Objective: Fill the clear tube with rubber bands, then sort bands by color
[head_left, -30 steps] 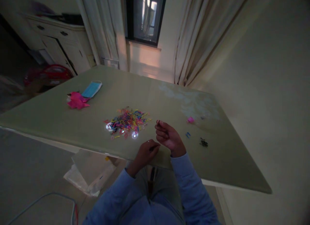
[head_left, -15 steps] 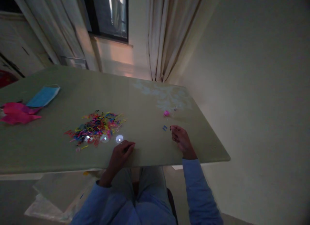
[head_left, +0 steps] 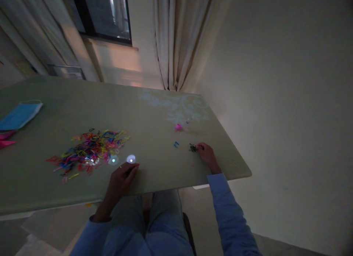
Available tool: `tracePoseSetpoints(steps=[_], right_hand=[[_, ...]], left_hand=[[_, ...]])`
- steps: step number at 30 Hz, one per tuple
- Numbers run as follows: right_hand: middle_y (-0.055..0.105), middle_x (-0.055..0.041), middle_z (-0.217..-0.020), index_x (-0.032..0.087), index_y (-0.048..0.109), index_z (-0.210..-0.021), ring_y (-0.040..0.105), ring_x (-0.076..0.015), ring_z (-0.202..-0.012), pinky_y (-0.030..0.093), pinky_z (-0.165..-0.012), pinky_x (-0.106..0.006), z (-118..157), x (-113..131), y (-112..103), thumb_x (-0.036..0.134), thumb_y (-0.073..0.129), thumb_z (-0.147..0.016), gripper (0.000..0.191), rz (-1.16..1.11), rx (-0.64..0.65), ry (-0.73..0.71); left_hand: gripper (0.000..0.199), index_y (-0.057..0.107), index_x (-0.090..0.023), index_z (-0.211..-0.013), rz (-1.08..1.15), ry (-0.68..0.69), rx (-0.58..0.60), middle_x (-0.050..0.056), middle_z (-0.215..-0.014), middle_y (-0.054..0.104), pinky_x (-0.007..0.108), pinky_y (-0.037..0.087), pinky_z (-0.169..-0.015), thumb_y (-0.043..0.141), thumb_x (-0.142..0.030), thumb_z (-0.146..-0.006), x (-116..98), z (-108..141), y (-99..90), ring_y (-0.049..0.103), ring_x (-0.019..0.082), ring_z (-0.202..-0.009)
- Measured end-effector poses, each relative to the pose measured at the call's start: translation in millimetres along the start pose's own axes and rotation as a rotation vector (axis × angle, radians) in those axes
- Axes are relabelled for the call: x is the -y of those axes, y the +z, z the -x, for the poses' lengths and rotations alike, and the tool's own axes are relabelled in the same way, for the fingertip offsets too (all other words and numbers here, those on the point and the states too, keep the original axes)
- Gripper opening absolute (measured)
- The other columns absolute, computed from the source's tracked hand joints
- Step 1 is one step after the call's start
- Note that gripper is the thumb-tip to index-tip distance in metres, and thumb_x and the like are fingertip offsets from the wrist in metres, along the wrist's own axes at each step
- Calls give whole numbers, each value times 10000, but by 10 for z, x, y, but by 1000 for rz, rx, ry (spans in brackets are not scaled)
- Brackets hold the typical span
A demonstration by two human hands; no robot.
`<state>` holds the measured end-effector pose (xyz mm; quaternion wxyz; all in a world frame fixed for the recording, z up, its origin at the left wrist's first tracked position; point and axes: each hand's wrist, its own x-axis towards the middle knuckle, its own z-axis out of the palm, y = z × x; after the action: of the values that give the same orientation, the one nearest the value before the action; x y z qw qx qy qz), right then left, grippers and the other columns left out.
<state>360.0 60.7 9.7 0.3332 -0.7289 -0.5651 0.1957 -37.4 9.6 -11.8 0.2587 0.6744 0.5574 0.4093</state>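
My right hand [head_left: 207, 156] is at the right of the table, its thumb and fingers pinched together over a small heap of black rubber bands [head_left: 192, 148]. Whatever lies between those fingertips is too small and dark to make out. A pair of blue rubber bands [head_left: 176, 144] lies just left of that heap. My left hand [head_left: 122, 178] is by the table's front edge, fingers curled together, with its contents hidden. Beyond its fingertips is a bright round glare spot on the tabletop. Further left spreads a loose pile of many-coloured rubber bands [head_left: 92, 147].
Behind the blue bands sits a small pink clump [head_left: 178, 127]. A blue face mask [head_left: 20, 116] and a bright pink piece [head_left: 7, 140] lie at the table's left. The greenish table [head_left: 162, 175] ends near a wall at right; curtains [head_left: 176, 39] hang behind it.
The view has swung a little to the right, so the table things appear further left. My right hand has shifted off the black heap, which now shows beside its fingertips.
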Motion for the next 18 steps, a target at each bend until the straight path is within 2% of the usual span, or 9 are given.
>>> tracePoseSetpoints(steps=[7,12,15,18], right_hand=[[757,-95,-833,182,736,-814,662,-223,-754,486,-730,-323,30,33,-48,380,554,-771,272,-19,-1,-11],[758,-114,-865,159,737,-902,660,-232,-722,514,-710,-349,294,176,-77,441,529,-792,367,-78,-43,0],[759,-103,-887,185,738,-953,669,-235,-710,534,-675,-356,610,426,79,468,538,-833,367,-190,-46,-34],[765,-92,-895,233,751,-907,697,-247,-784,542,-733,-364,931,742,385,424,582,-855,261,-231,94,-192]], left_hand=[[360,732,-222,-844,15,3,-3,46,-858,754,296,552,-740,565,-541,-845,-17,4,0,694,199,-778],[322,729,-205,-845,35,-6,3,53,-848,751,292,540,-730,576,-487,-852,-18,8,3,690,195,-773],[284,729,-199,-841,66,-7,-3,50,-829,744,293,532,-725,580,-440,-858,-38,15,8,684,189,-766],[265,742,-195,-859,130,-25,0,51,-828,744,286,528,-727,580,-405,-869,-69,24,-5,683,182,-778]])
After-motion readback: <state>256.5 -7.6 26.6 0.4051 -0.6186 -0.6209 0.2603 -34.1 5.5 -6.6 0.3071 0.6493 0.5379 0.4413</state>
